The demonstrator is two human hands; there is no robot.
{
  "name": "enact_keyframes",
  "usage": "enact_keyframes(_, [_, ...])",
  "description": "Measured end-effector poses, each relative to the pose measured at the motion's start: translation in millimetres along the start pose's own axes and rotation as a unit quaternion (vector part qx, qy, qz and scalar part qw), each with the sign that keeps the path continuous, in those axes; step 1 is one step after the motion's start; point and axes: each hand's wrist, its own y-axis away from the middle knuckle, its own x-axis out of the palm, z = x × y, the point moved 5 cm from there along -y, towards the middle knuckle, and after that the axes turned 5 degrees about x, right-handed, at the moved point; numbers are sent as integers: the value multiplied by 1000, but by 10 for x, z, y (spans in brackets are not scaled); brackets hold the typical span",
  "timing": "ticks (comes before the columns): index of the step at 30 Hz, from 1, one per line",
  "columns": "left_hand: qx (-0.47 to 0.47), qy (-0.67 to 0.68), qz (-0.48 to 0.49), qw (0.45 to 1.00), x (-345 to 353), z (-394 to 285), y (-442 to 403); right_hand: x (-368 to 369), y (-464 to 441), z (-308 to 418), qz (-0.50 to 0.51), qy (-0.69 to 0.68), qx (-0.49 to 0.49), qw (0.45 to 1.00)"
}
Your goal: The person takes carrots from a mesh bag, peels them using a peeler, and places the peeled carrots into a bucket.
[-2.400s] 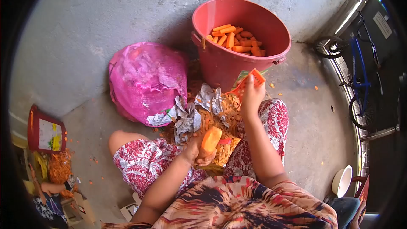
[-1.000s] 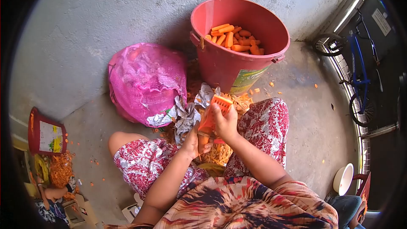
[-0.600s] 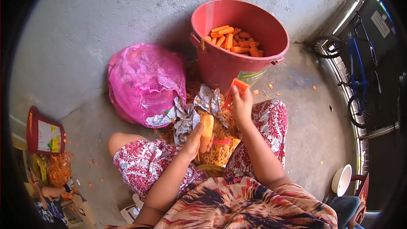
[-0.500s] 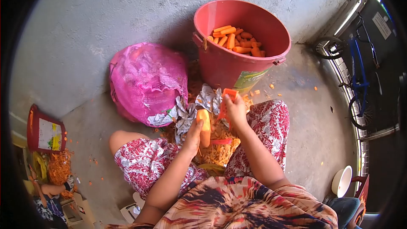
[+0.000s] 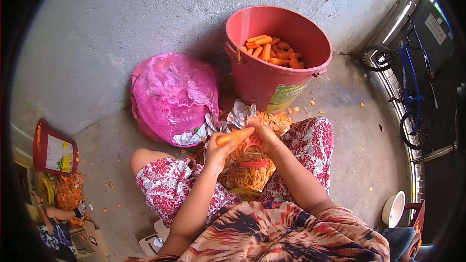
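Observation:
My left hand [image 5: 217, 152] is wrapped round the thick end of an orange carrot [image 5: 235, 137], which lies nearly level with its narrow end toward my right hand. My right hand [image 5: 266, 136] grips an orange plastic peeler [image 5: 254, 140] with slots in it, close against the carrot's tip; part of the tool is hidden by the fingers. Beneath both hands, between my legs, a heap of carrot peelings [image 5: 250, 178] is piled up. Crumpled paper [image 5: 238, 114] sticks out just beyond them.
A red tub [image 5: 272, 85] holding several peeled carrots [image 5: 267, 51] stands ahead against the wall. To its left slumps a pink mesh sack [image 5: 172, 99]. A smaller red bucket [image 5: 42, 150] and another person's arm [image 5: 60, 213] are far left; a bicycle [image 5: 412, 97] and white basin [image 5: 393, 208] are right.
The carrot has tipped from upright to nearly level, pointing right. My right hand has come down and closer to it with the peeler. The view has shifted slightly.

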Motion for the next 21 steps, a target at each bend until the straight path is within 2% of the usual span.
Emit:
enact_keyframes(3, [-69,-88,75,991,160,-30,70,-47,49,179,-34,57,-70,995])
enact_keyframes(4, [-62,-103,107,987,243,-69,126,-45,80,225,-51,74,-92,992])
enact_keyframes(7, [-154,-145,184,960,280,13,187,-56,59,268,-51,153,-131,978])
enact_keyframes(10, [-187,-145,214,948,254,163,200,-17,45,310,-56,308,-192,930])
enact_keyframes(13, [-220,-103,212,947,297,116,250,-119,210,648,-137,141,-301,933])
enact_keyframes(15, [-243,-67,205,946,325,119,264,-84,436,818,-135,-3,-398,907])
enact_keyframes(17, [-263,-38,197,944,328,167,282,166,617,799,-45,-75,-407,909])
enact_keyframes(19, [-260,-39,195,945,370,185,307,328,631,613,29,-43,-359,932])
enact_keyframes(21, [-247,-45,203,947,414,155,326,456,658,459,-11,56,-360,931])
